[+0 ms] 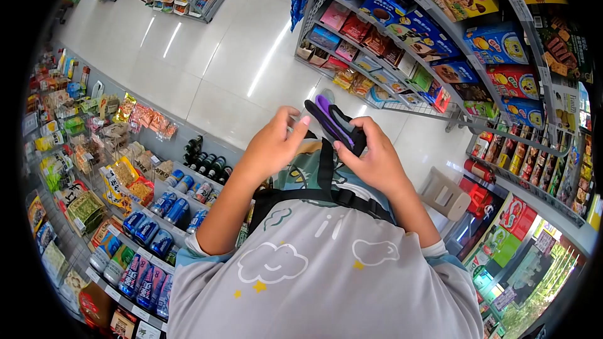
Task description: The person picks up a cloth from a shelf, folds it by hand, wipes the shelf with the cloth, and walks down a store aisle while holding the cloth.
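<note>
A black and purple folded fabric item (331, 120), with a grey patch on one side, is pinched in my right hand (377, 150), thumb in front and fingers behind. Its exact kind I cannot make out. To its left, my left hand (275, 144) has thumb and fingers apart and holds nothing; the thumb tip is close to the item's end, and whether they touch I cannot tell. Below the item hangs a black strap (326, 166), reaching toward the black belt (345, 197) around the waist of an apron (314, 263) with cloud and star drawings.
Shelves of boxed snacks (502, 44) stand on the right. Along the left run racks of bagged snacks (129, 179), cans (146, 227) and dark bottles (213, 166). A shiny tiled floor (207, 69) lies ahead. A beige plastic stool (445, 193) is at the right.
</note>
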A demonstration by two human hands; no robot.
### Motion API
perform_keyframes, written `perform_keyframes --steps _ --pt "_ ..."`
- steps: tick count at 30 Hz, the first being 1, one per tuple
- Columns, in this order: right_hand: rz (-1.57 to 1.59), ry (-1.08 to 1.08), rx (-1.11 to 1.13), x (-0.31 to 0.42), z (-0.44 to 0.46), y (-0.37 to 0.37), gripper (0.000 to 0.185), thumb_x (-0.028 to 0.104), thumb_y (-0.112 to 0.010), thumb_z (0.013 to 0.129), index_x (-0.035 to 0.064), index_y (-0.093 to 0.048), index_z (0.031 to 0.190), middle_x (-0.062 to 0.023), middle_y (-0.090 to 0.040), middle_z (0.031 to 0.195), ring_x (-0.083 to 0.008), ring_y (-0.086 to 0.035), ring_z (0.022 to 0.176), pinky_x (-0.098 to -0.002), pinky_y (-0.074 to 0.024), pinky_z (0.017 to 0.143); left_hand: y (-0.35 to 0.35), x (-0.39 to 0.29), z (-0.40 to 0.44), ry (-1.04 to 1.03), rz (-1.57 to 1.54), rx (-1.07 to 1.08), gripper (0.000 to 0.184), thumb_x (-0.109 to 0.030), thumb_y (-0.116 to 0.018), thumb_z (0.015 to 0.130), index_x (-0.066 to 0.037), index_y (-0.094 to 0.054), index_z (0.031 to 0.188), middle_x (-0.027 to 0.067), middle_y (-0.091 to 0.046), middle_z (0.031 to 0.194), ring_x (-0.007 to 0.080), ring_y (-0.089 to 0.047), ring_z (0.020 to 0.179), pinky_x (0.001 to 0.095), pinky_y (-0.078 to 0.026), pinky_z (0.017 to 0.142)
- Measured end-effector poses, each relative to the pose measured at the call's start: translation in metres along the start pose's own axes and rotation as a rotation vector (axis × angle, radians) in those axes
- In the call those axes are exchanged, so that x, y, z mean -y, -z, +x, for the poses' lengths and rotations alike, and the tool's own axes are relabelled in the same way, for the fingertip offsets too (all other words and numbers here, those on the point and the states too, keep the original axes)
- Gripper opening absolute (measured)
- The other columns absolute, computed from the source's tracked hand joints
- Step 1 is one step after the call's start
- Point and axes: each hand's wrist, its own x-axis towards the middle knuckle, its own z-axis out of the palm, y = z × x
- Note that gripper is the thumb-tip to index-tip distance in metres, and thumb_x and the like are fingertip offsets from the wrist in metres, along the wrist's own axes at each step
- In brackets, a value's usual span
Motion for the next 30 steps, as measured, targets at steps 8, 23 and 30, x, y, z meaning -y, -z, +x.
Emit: perform_keyframes --steps 8,23,30 --pt "-0.185 0.216 0.044 0.003 -0.004 0.000 0.052 0.028 -0.082 0.085 0.0023 -0.054 0.121 -0.0171 -0.057 0.115 -0.0325 -0.065 0.094 -0.0401 -0.0546 0.081 -0.024 -0.001 -0.003 0.034 -0.664 0.360 0.038 -0.036 -0.055 0.109 -0.001 -0.057 0.124 0.0076 -0.066 0.107 0.0122 -0.063 0.098 0.0296 -0.051 0.086" --pt "0.091 0.067 -0.003 -0.010 -0.004 -0.005 0.030 0.018 -0.075 0.094 -0.0004 -0.058 0.111 -0.0117 -0.067 0.095 -0.0223 -0.067 0.086 -0.0338 -0.0535 0.083 -0.030 0.010 -0.010 -0.259 -0.306 0.219 0.041 -0.014 -0.071 0.095 0.002 -0.057 0.130 0.0164 -0.067 0.122 0.0253 -0.066 0.109 0.0343 -0.052 0.092" --pt "-0.012 0.125 -0.013 0.000 -0.005 -0.004 0.040 0.024 -0.082 0.087 0.0016 -0.058 0.110 -0.0160 -0.067 0.105 -0.0309 -0.070 0.096 -0.0388 -0.0577 0.086 -0.010 -0.013 -0.015 -0.489 0.058 0.146 0.050 -0.015 -0.073 0.090 0.001 -0.057 0.135 0.0186 -0.059 0.137 0.0381 -0.060 0.123 0.0395 -0.053 0.097"
